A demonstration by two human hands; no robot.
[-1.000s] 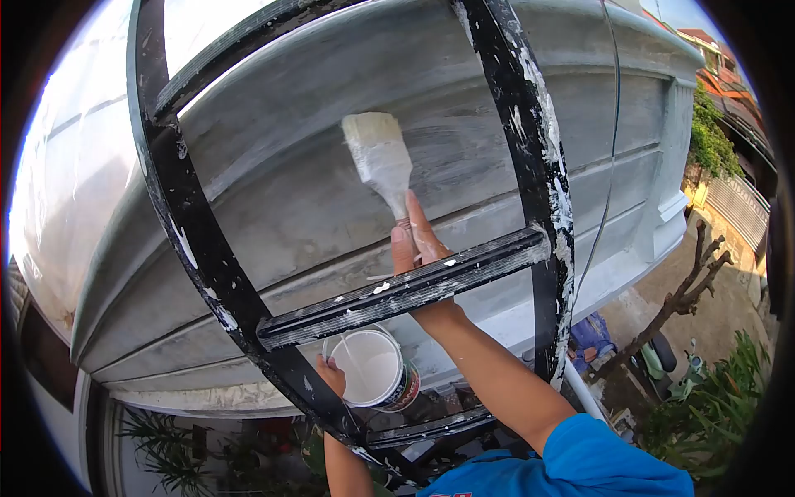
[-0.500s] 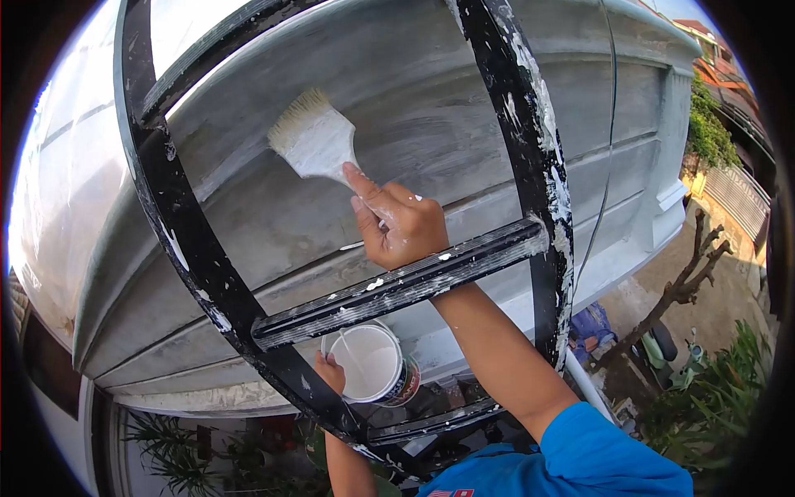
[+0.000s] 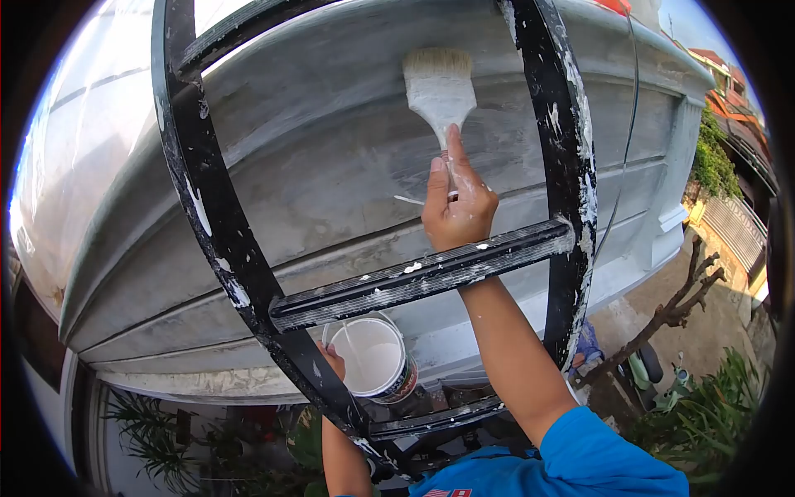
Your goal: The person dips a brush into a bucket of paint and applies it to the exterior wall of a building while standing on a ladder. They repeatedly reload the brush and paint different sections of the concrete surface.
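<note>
My right hand (image 3: 464,207) is wrapped round the handle of a wide paintbrush (image 3: 441,98), reaching between two ladder rungs. The brush is streaked with white paint and its pale bristles point up against the grey moulded wall (image 3: 331,182). White paint spots my fingers. Lower down, my left hand (image 3: 334,362) grips the left rim of a paint bucket (image 3: 406,383), partly hidden behind the ladder rail. White paint fills part of the bucket, and a thin stick or wire handle crosses its mouth.
A black, paint-spattered ladder (image 3: 422,273) stands between me and the wall. A cable (image 3: 631,124) hangs at the right. Far below lie plants (image 3: 720,406), a bare branch (image 3: 662,315) and paved ground. Translucent sheeting (image 3: 83,157) covers the left side.
The paintbrush in my right hand has swung right and slightly up along the wall, turning from a left tilt to nearly upright. My left hand still holds the bucket. The view has shifted slightly.
</note>
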